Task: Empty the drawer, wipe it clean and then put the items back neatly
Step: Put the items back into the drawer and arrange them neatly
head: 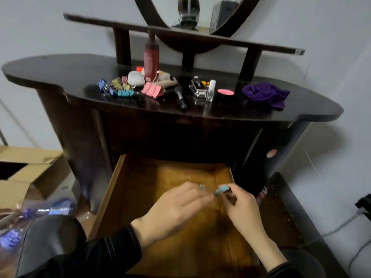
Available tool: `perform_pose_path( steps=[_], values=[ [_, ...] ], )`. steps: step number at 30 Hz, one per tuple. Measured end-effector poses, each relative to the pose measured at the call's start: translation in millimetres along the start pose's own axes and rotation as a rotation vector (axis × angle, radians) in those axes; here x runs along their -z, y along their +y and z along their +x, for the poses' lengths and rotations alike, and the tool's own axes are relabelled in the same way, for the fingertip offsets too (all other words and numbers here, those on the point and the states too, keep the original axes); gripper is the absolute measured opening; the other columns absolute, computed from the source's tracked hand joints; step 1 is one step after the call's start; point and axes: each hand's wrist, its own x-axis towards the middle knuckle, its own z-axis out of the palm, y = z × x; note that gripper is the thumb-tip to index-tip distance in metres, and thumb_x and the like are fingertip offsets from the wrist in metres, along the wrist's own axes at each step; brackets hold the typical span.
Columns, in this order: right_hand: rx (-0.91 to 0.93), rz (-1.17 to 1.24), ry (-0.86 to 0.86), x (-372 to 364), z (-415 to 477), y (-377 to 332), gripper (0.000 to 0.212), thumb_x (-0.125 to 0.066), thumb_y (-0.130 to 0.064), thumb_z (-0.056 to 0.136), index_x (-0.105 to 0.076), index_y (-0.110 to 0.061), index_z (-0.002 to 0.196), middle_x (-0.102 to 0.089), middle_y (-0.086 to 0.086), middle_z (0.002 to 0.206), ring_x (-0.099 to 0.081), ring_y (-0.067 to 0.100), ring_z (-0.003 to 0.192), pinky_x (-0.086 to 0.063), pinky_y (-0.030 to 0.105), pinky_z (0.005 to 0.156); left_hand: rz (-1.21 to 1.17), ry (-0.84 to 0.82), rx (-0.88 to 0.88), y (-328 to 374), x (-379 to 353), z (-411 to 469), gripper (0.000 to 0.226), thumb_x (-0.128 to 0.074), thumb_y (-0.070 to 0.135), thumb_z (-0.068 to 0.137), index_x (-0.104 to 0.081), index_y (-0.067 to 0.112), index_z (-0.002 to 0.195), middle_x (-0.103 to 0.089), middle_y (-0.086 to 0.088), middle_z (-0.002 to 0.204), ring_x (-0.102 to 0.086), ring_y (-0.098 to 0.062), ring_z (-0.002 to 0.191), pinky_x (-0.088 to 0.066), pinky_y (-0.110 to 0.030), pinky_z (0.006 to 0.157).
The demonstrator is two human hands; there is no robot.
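The wooden drawer (128,183) is pulled out below the dark dressing table (50,71), and its floor looks bare apart from my hands. My right hand (240,205) pinches a small light-blue binder clip (221,189) over the drawer's right side. My left hand (176,209) reaches toward it, fingertips beside a second small blue piece (202,186); whether it grips that piece is unclear. On the tabletop lie coloured binder clips (122,88), a pink clip (152,90), a red bottle (151,61), a black marker (181,99), a small clear bottle (210,91), a pink-lidded tin (225,92) and a purple cloth (265,94).
An open cardboard box (30,173) and plastic bottles (40,213) sit on the floor at the left. A low dark shelf (285,207) stands to the right of the drawer, with cables (341,227) by the wall. A mirror (192,13) and shelf rise behind the table.
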Motion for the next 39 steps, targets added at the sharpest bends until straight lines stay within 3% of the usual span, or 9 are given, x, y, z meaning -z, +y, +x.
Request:
perform_pose_path(
  steps=[3, 7, 12, 17, 20, 26, 31, 35, 39],
  values=[
    [-0.162, -0.174, -0.15, -18, -3, 15, 0.041, -0.06, -0.031, 0.1, -0.049, -0.029, 0.14, -0.066, -0.011, 0.102, -0.065, 0.008, 0.088, -0.056, 0.025, 0.07, -0.103, -0.128, 0.311, -16, -28, -14, 0.028, -0.057, 0.007, 0.101, -0.062, 0.008, 0.128, -0.06, 0.0, 0.113, -0.059, -0.018, 0.101, -0.05, -0.03, 0.088],
    [-0.121, -0.339, -0.209, -39, -11, 23, 0.061, -0.057, -0.029, 0.1, -0.026, -0.032, 0.152, -0.064, -0.012, 0.101, -0.064, 0.004, 0.085, -0.047, 0.015, 0.064, -0.334, -0.19, 0.776, -34, -69, -22, 0.032, -0.061, 0.014, 0.099, -0.062, 0.018, 0.13, -0.064, 0.005, 0.114, -0.062, -0.002, 0.093, -0.055, -0.022, 0.083],
    [-0.074, -0.428, -0.257, -49, -13, 28, 0.066, -0.06, -0.029, 0.099, -0.021, -0.033, 0.151, -0.062, -0.01, 0.097, -0.056, 0.001, 0.074, -0.039, 0.011, 0.058, -0.524, -0.205, 1.047, -38, -101, -40, 0.037, -0.065, 0.013, 0.096, -0.06, 0.018, 0.132, -0.063, 0.0, 0.106, -0.069, -0.009, 0.084, -0.06, -0.025, 0.069],
    [0.029, -0.529, -0.294, -52, -15, 33, 0.061, -0.063, -0.028, 0.096, -0.035, -0.03, 0.15, -0.07, -0.007, 0.094, -0.064, 0.008, 0.087, -0.052, 0.022, 0.07, -0.563, -0.316, 1.081, -40, -111, -57, 0.031, -0.065, 0.013, 0.096, -0.062, 0.019, 0.127, -0.059, 0.006, 0.101, -0.067, -0.01, 0.072, -0.055, -0.018, 0.058],
    [0.053, -0.542, -0.383, -50, -5, 39, 0.049, -0.061, -0.029, 0.097, -0.043, -0.034, 0.143, -0.066, -0.013, 0.119, -0.057, 0.011, 0.11, -0.052, 0.027, 0.08, -0.582, -0.324, 1.085, -42, -113, -60, 0.025, -0.066, 0.012, 0.095, -0.065, 0.019, 0.12, -0.061, 0.005, 0.1, -0.068, -0.01, 0.07, -0.057, -0.022, 0.058],
    [0.234, -0.73, -0.594, -43, 15, 50, 0.037, -0.062, -0.035, 0.095, -0.06, -0.026, 0.131, -0.062, -0.008, 0.126, -0.045, 0.019, 0.123, -0.037, 0.036, 0.103, -0.578, -0.5, 0.969, -44, -114, -63, 0.026, -0.076, 0.017, 0.087, -0.071, 0.023, 0.111, -0.069, 0.008, 0.101, -0.064, -0.003, 0.079, -0.053, -0.017, 0.073],
    [0.373, -0.931, -0.662, -38, 16, 55, 0.032, -0.061, -0.037, 0.095, -0.068, -0.022, 0.123, -0.067, -0.003, 0.121, -0.05, 0.022, 0.123, -0.017, 0.042, 0.123, -0.514, -0.57, 0.929, -43, -114, -64, 0.031, -0.078, 0.019, 0.084, -0.071, 0.024, 0.113, -0.07, 0.008, 0.103, -0.06, 0.0, 0.084, -0.045, -0.007, 0.069],
    [0.39, -1.044, -0.774, -38, 15, 51, 0.03, -0.067, -0.042, 0.092, -0.071, -0.023, 0.114, -0.071, -0.002, 0.113, -0.053, 0.025, 0.118, -0.016, 0.049, 0.123, -0.502, -0.608, 0.935, -41, -114, -65, 0.032, -0.079, 0.021, 0.083, -0.07, 0.024, 0.114, -0.069, 0.008, 0.106, -0.061, -0.003, 0.088, -0.048, -0.01, 0.072],
    [0.414, -1.12, -0.885, -38, 15, 44, 0.029, -0.069, -0.039, 0.091, -0.069, -0.019, 0.112, -0.068, 0.003, 0.114, -0.055, 0.028, 0.113, -0.031, 0.047, 0.111, -0.508, -0.714, 0.913, -37, -114, -66, 0.037, -0.079, 0.022, 0.082, -0.068, 0.026, 0.117, -0.066, 0.005, 0.112, -0.061, -0.008, 0.098, -0.052, -0.022, 0.082]
  ],
)
